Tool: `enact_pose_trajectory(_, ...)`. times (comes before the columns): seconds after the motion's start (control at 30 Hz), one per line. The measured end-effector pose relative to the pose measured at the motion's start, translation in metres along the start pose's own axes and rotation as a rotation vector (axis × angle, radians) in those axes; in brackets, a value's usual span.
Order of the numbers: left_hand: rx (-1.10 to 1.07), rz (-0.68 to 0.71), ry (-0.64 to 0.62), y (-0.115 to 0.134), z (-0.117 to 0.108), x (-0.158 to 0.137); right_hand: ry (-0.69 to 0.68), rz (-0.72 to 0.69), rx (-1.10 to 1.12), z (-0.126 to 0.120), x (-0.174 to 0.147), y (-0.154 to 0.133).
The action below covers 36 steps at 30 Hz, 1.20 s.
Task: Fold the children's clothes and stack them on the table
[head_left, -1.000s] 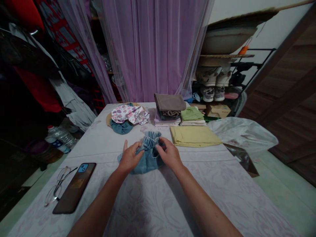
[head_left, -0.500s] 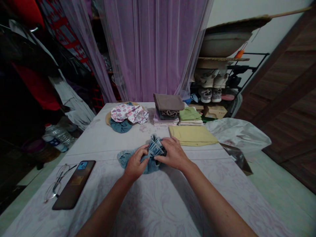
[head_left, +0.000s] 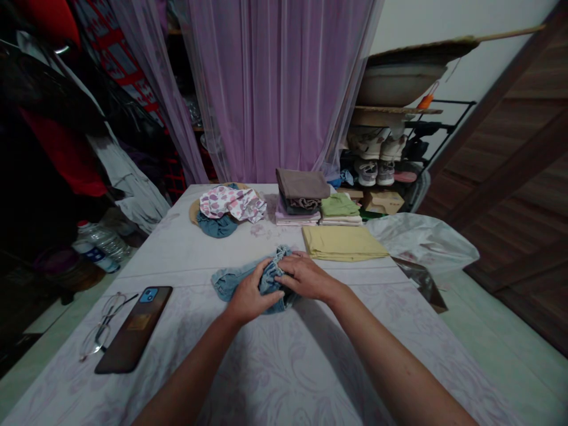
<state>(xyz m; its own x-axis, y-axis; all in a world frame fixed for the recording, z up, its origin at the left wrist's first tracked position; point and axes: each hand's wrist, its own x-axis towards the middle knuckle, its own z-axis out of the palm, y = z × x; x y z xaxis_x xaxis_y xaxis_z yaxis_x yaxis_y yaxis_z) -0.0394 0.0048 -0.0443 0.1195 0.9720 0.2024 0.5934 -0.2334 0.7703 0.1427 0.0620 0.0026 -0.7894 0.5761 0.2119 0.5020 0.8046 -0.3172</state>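
Note:
A bunched piece of blue denim clothing (head_left: 231, 280) lies on the white patterned cloth (head_left: 275, 367) in front of me. My left hand (head_left: 251, 296) rests around its near left side, thumb pointing right and fingers curled over the fabric. From the right, my right hand (head_left: 306, 276) grips the gathered, frayed-looking edge, its fingers bent into the folds. Both hands are closed on the denim, and part of it is hidden under them. Beyond my right hand lies a folded yellow cloth (head_left: 344, 242).
Folded clothes (head_left: 303, 184) are stacked at the back, beside a green folded piece (head_left: 339, 205). A loose heart-patterned garment (head_left: 231, 203) sits at the back left. A phone (head_left: 135, 331) and eyeglasses (head_left: 103, 328) lie at the left. A plastic bag (head_left: 421, 239) is at the right edge.
The gathered edge of the denim, upright before, is now pressed down and folded over. My right hand's fingers have moved left over it, and my left thumb has stretched out to the right.

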Motion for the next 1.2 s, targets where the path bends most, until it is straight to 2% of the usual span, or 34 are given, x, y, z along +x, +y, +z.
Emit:
enact_pose_trajectory(0.13, 0.035, -0.033, 0.062, 0.007, -0.001, 0.010, 0.000, -0.001, -0.111, -0.008, 0.009, -0.007)
enact_pose_trajectory(0.23, 0.050, -0.073, 0.102, 0.010, -0.003, 0.017, 0.106, 0.054, -0.119, -0.016, 0.012, -0.007)
enact_pose_trajectory(0.33, -0.027, -0.085, 0.064, 0.010, -0.006, 0.020, 0.174, 0.047, -0.061, -0.023, 0.011, -0.001)
enact_pose_trajectory(0.4, -0.092, -0.074, 0.020, 0.009, -0.009, 0.020, 0.098, 0.037, -0.037, -0.027, 0.010, 0.003)
enact_pose_trajectory(0.5, -0.131, -0.088, -0.031, 0.008, -0.016, 0.017, -0.107, 0.042, -0.020, -0.037, 0.010, 0.005)
enact_pose_trajectory(0.57, -0.132, -0.104, -0.091, 0.005, -0.022, 0.012, -0.178, 0.065, -0.032, -0.047, 0.010, 0.006)
enact_pose_trajectory(0.67, -0.123, -0.090, -0.213, -0.005, -0.031, 0.002, -0.083, 0.099, -0.079, -0.064, 0.012, 0.009)
enact_pose_trajectory(0.77, 0.049, -0.105, -0.242, -0.023, -0.038, -0.003, 0.067, 0.055, -0.102, -0.080, 0.020, 0.016)
enact_pose_trajectory(0.9, 0.449, -0.199, -0.147, -0.039, -0.056, 0.015, 0.181, 0.044, -0.158, -0.097, 0.041, 0.022)
enact_pose_trajectory(1.0, 0.652, -0.222, 0.022, -0.030, -0.088, 0.045, 0.292, 0.025, -0.210, -0.115, 0.052, 0.026)
enact_pose_trajectory(1.1, 0.730, -0.115, 0.294, -0.009, -0.120, 0.068, 0.457, 0.010, -0.283, -0.130, 0.048, 0.033)
enact_pose_trajectory(1.2, 0.748, 0.059, 0.459, 0.000, -0.130, 0.066, 0.576, 0.010, -0.335, -0.123, 0.025, 0.036)
